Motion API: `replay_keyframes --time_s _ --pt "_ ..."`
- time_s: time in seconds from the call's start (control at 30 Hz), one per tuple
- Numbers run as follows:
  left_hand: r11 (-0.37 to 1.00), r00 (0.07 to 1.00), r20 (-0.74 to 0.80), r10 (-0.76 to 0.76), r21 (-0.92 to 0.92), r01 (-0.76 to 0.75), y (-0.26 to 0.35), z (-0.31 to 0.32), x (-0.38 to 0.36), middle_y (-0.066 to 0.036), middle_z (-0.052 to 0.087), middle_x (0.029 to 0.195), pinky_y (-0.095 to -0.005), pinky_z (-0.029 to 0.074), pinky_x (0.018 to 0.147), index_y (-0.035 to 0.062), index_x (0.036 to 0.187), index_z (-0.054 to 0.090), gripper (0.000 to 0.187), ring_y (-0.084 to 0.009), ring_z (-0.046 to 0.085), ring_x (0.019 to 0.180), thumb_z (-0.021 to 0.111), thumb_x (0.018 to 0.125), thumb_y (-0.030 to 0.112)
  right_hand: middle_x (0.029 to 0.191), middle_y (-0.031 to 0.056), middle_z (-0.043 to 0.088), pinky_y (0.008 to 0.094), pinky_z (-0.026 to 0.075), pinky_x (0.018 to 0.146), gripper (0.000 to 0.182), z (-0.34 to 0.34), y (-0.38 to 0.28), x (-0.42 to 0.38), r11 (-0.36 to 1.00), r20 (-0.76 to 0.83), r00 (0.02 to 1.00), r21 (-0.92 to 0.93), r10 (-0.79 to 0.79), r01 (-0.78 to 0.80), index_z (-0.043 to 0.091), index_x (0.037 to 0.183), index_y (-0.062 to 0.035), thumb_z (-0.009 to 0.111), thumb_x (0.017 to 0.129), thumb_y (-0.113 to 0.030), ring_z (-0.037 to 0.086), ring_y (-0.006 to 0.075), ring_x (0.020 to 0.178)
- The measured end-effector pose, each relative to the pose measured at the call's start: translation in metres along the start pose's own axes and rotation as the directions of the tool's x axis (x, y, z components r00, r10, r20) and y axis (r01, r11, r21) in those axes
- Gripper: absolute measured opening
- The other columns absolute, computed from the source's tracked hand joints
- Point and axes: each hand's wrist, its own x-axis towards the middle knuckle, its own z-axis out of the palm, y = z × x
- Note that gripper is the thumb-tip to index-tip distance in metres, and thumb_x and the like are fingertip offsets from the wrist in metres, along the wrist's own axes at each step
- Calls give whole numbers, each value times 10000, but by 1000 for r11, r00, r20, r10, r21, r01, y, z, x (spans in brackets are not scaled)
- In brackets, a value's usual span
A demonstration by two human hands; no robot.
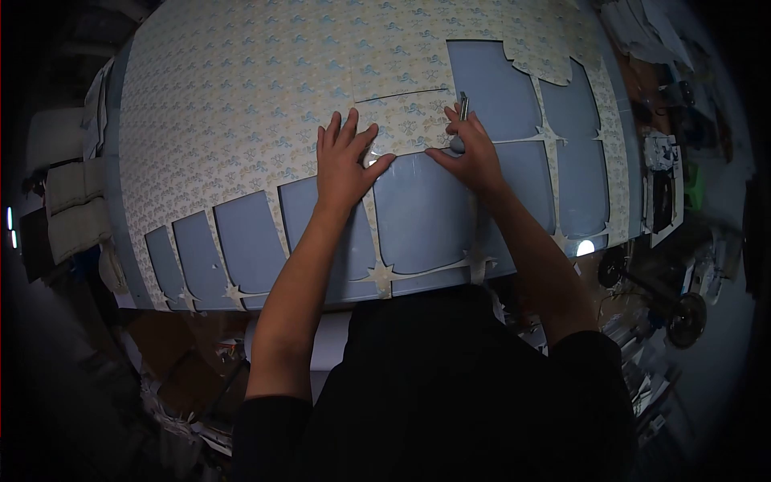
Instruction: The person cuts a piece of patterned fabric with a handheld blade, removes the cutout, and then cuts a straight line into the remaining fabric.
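My left hand (345,161) lies with its fingers spread on a cream sheet with a small blue and yellow print (241,104). Its thumb points toward the edge of a cut-out opening. A little to the right, my right hand (474,153) has a slim utility knife (463,106) tucked between its fingers. The thumb of that hand stretches left along the same sheet edge. Between the hands is a partly cut piece (409,124), with a dark slit running along its far side. I cannot make out whether the knife's blade is extended.
Several cut-out openings show the blue-grey tabletop (422,209), with narrow strips of sheet (384,277) left between them. Folded light cloth or padding (76,193) is stacked off the left side. Beyond the right edge are a green object (695,189) and a round dark wheel-like part (687,320).
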Motion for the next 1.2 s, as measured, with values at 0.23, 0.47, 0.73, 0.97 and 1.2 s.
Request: replay_keyframes --time_s 0.23,0.47,0.73,0.97,1.2 --pt "1000 1000 4 4 -15 -3 -2 1 -1 -176 517 1566 -631 240 1218 132 1280 735 602 -451 387 1488 870 781 440 1317 202 634 485 435 1079 559 -2 -2 1 999 14 999 15 35 -35 592 1146 -6 934 743 -191 558 384 1298" --pt "1000 1000 3 -2 10 2 -1 0 -1 -146 512 1572 -616 248 1228 165 1271 743 574 -425 384 1493 852 797 470 1451 220 610 537 310 1243 458 -4 -6 2 990 67 990 54 125 -129 562 995 -37 926 762 -188 464 397 1461" --pt "1000 1000 7 -11 -12 11 -1 0 -3 -165 500 1576 -619 230 1234 153 1274 737 570 -426 374 1498 854 803 451 1076 145 693 514 391 1187 801 1 -1 -1 998 23 1000 -69 14 -12 553 1438 17 914 775 -249 652 363 1134" --pt "999 1000 5 -10 -42 11 -2 2 -2 -190 493 1574 -630 208 1238 133 1272 733 567 -426 368 1502 854 809 437 1099 139 701 527 364 1211 759 0 -1 1 998 21 1000 -68 0 1 574 1406 16 911 781 -253 643 382 1191" --pt "999 1000 -1 -12 -49 12 -2 1 -2 -199 510 1556 -627 205 1241 132 1260 735 562 -427 368 1500 858 803 436 1246 167 703 536 338 1225 590 0 -1 0 998 46 998 -56 40 -37 628 1236 -8 910 784 -263 593 417 1294"
